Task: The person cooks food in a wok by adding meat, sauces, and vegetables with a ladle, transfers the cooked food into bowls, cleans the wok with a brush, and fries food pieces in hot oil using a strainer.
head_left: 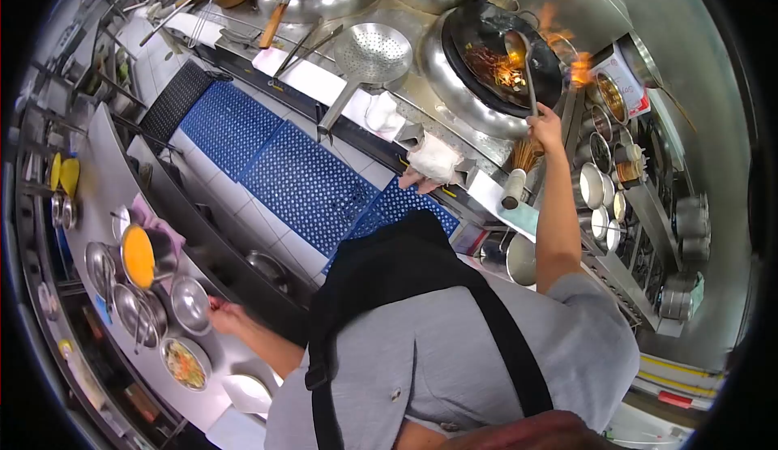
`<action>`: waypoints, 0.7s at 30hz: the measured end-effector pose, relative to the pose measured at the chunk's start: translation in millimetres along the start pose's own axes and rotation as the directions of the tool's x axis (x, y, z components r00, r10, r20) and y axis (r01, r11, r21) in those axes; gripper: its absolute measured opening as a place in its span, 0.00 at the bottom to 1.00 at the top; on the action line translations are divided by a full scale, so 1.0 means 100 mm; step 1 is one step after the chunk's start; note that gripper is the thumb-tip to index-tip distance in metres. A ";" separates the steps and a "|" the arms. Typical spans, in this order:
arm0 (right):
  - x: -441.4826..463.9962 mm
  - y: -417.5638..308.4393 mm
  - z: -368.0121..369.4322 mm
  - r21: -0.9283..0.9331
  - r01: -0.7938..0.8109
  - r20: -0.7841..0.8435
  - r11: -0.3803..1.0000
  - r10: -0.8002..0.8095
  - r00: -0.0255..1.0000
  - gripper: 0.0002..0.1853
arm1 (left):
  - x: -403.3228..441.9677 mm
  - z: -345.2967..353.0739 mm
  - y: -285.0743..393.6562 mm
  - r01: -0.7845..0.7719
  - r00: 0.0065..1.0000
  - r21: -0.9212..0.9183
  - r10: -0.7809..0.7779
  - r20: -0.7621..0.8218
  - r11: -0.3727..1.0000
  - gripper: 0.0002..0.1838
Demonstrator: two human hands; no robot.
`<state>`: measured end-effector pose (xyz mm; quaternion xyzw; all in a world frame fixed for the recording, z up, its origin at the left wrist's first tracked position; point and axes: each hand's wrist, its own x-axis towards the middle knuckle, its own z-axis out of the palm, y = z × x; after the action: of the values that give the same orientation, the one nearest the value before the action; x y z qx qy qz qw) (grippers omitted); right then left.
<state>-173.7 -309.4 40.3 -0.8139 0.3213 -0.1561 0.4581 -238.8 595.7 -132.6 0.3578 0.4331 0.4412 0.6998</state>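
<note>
My right hand (546, 128) is closed around the handle of a ladle (527, 65), whose head rests over the food in a black wok (480, 38). Dark red and brown pieces of food (491, 64) lie in the wok, and flames (559, 38) rise at its right edge. Behind me on the left, my left hand (228, 318) grips the rim of a steel bowl (190, 305) at the side counter. Nearby stand a pot of orange liquid (138, 256), a bowl of mixed chopped food (185, 364) and a steel bowl with a spoon (138, 314).
A perforated strainer (373, 51) lies on the stove ledge beside a white cloth (433, 158). A bamboo brush (525, 158) sits near my right forearm. Several seasoning pots (600, 152) line the right side. Blue mats (284, 174) cover the floor between stove and counter (97, 166).
</note>
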 end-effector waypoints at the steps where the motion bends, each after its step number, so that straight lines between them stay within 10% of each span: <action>1: 0.00 0.10 0.03 -0.241 0.131 -0.062 0.962 -0.150 0.987 0.35 | 0.09 -0.11 -0.02 0.010 1.000 -0.060 -0.008 0.018 0.998 0.20; 3: 0.05 0.22 0.25 -0.658 0.338 -0.039 0.673 -0.478 0.877 0.36 | 0.12 -0.09 0.10 0.080 0.997 -0.196 -0.075 0.031 0.977 0.26; 5: 0.15 0.37 0.37 -0.612 0.198 -0.050 0.766 -0.288 0.956 0.36 | -0.26 0.12 0.34 0.219 0.976 -0.331 -0.206 0.075 0.918 0.32; 7: 0.01 -0.19 0.51 -0.860 -0.024 -0.086 0.509 -0.098 0.991 0.36 | -0.47 0.26 0.35 0.275 0.961 -0.305 -0.253 0.109 0.912 0.35; 10: 0.15 -1.12 1.09 -0.774 0.145 -0.037 0.616 -0.273 0.961 0.34 | -0.59 0.48 0.15 0.318 0.941 -0.179 -0.287 0.178 0.931 0.33; 13: 0.46 -1.91 2.28 -0.159 0.466 0.205 0.871 -0.432 0.878 0.31 | -0.69 0.82 -0.15 0.398 0.882 -0.019 -0.378 0.281 0.917 0.27; 16: 0.69 -2.49 3.88 0.228 0.364 0.487 0.903 -0.430 0.760 0.40 | -0.84 1.40 -0.19 0.417 0.826 0.160 -0.446 0.345 0.895 0.19; 19: 0.94 -2.86 5.54 0.233 0.051 0.543 0.971 -0.173 0.822 0.58 | -1.12 1.90 -0.07 0.340 0.800 0.351 -0.465 0.380 0.872 0.13; 21: 0.98 -3.16 6.30 0.026 0.133 0.300 0.991 -0.134 0.945 0.69 | -1.12 2.04 -0.10 0.239 0.752 0.445 -0.454 0.477 0.863 0.12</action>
<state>365.5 150.3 -31.0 -0.8468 0.1916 -0.0621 0.4924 -73.8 464.2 -34.2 0.5046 0.3373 0.0884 0.7898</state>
